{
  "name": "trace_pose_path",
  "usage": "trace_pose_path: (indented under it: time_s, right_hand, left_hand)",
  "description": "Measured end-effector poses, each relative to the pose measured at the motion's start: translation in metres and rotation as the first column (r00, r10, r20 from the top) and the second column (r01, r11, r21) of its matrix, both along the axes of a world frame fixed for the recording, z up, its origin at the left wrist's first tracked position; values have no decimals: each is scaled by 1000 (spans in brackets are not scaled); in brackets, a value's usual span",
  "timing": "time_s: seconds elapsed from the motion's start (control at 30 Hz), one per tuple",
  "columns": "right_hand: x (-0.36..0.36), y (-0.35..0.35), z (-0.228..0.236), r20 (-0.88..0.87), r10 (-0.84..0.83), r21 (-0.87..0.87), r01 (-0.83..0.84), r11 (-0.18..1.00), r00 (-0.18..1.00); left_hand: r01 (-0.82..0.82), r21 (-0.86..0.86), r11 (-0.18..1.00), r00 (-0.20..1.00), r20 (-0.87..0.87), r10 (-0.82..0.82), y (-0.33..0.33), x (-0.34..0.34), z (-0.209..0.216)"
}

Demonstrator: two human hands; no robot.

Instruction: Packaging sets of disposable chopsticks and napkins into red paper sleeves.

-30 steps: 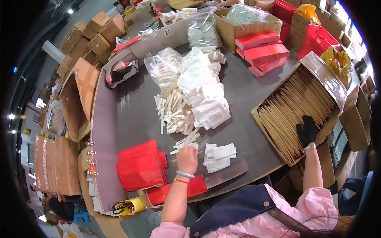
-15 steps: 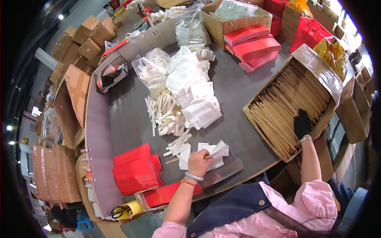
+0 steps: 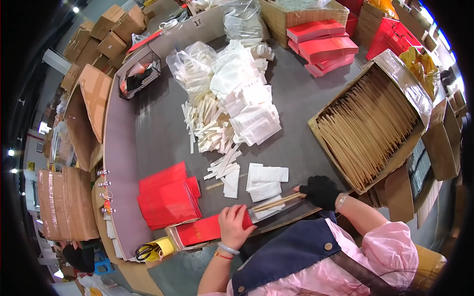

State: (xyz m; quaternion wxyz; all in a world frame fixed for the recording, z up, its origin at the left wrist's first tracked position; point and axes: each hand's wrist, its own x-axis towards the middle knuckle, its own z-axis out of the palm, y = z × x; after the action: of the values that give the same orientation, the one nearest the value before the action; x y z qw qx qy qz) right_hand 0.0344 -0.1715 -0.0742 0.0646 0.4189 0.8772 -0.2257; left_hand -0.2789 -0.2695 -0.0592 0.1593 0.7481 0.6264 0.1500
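Over to the front edge now, bending the bare left hand [image 3: 236, 227] at the wrist, back of the hand up, curled across the right end of a flat, glossy red paper sleeve [image 3: 200, 230]. Keeping thumb apart from fingers there; cannot tell from this angle whether pinching or only pressing. Showing faint characters on the sleeve, just left of those fingers, too small to read.

And on the other side, reaching leftward and inward with the right hand [image 3: 320, 192], gloved in black with a bare fingertip showing. Gripping slim, pale wooden sticks [image 3: 279, 202] in narrowed fingers, slanting down-left toward the left fingers, near ends just beside the sleeve's right end.

Scanning for more print: spotting a short black mark on the upright pale-grey board [image 3: 187, 32], far beyond the left fingers. Seeing faint marks on the flat white paper packets [image 3: 266, 180] up and left of the gloved fingers? Cannot tell at this size. Glimpsing a small yellow sign [image 3: 31, 166] well off to the left.

Stacked left of the left fingers: flat red paper sleeves [image 3: 170, 200]. Packed beyond the right fingers: an open brown cardboard box [image 3: 337, 166] full of thin brown sticks [image 3: 368, 126].
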Motion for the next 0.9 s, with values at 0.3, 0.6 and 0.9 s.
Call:
trace_pose_path:
  time_s: [0.3,0.6,0.9]
  right_hand:
    - [-38,-9,-41,-320,-227,-75,214,974,920]
    - [-70,-8,11,-304,97,264,-14,964,948]
    - [-53,0,38,-18,-112,115,114,987,994]
  left_hand:
    - [11,53,999,999,-32,-9,9,24,-12]
    - [271,-238,933,925,-204,-320,34,25,25]
    - [-276,189,942,921,-227,316,28,-61,15]
